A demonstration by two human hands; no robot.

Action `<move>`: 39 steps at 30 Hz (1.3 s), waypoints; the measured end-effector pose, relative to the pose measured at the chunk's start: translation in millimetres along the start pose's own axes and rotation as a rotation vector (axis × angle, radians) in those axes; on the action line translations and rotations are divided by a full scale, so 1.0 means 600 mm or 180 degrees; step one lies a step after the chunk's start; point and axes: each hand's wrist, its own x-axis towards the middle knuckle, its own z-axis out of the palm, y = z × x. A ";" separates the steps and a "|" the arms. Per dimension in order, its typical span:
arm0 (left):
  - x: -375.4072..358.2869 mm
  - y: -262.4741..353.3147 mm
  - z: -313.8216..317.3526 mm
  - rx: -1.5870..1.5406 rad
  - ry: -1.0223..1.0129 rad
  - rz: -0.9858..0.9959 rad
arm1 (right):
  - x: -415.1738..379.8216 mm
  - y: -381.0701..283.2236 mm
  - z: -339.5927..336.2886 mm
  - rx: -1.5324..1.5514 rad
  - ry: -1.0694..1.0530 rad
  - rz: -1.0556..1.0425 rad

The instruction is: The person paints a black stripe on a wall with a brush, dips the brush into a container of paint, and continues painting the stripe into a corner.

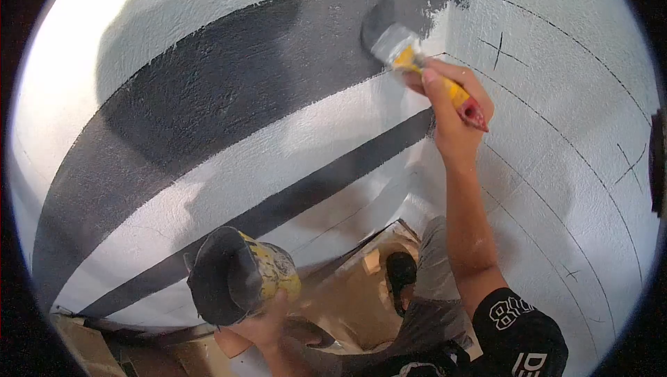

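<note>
My right hand grips the yellow and red handle of a wide paintbrush. Its dark bristles lie over the wide dark grey band painted on the wall, near the band's ragged right end by the corner. Low on the left, my left hand is wrapped round the lower side of a paint bucket. Yellow and black markings cover the bucket's outside, and dark paint coats its inside. The bucket is tilted, with its mouth facing left.
A narrower dark stripe runs below the wide band. Thin curved pencil lines and several cross marks are drawn on the pale right wall. Below, a shoe rests on the brown covered floor.
</note>
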 end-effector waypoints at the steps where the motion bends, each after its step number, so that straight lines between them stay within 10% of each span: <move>1: 0.001 0.006 0.003 0.0002 -0.0005 0.0001 | -0.006 -0.004 -0.001 -0.0093 -0.0300 -0.0005; 13: -0.008 -0.035 -0.026 0.0145 0.0059 0.0544 | 0.011 0.010 -0.039 -0.1353 -0.0251 -0.1064; 18: -0.008 -0.007 -0.025 0.0371 0.0323 -0.0648 | 0.003 0.012 -0.026 -0.1333 0.0141 -0.1012; 24: -0.008 -0.005 -0.006 -0.0190 0.0167 0.0123 | -0.036 0.039 -0.038 -0.0622 0.0168 -0.0473; 39: -0.015 0.016 0.012 0.0153 0.0055 -0.0783 | -0.042 0.105 -0.049 -0.1061 0.1173 -0.0736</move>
